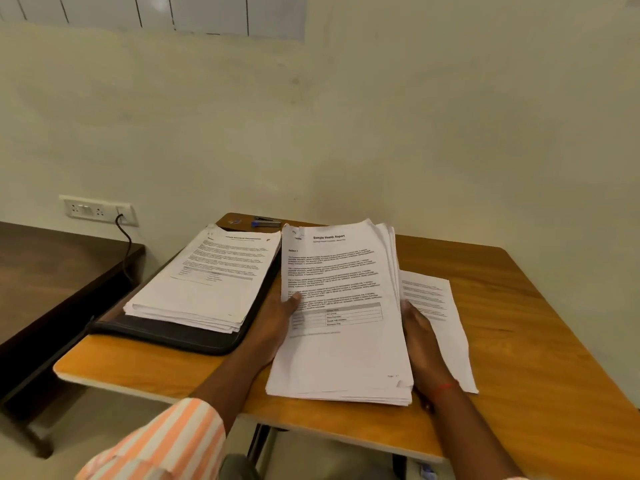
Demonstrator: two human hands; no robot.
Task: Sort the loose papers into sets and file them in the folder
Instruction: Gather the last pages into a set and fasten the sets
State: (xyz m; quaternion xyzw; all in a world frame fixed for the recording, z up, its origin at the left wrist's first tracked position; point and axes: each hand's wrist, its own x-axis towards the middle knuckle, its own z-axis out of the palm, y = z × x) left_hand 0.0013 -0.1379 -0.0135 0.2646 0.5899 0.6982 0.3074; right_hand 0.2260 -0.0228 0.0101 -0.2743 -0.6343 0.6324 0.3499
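Now stack (343, 358) in left hand (277, 323)

We see white pages with black print on the near stack of papers (343, 306), and the same on the far stack (207, 278) and the single sheet (436, 306). The folder (173, 336) is black, the table (519, 306) a warm orange-brown wood grain, and the side table (52, 265) dark brown. Our sleeve (162, 445) has orange and white stripes. The wrist thread (446, 387) is red, the wall (346, 133) pale cream, and the stapler (265, 221) blue and black.
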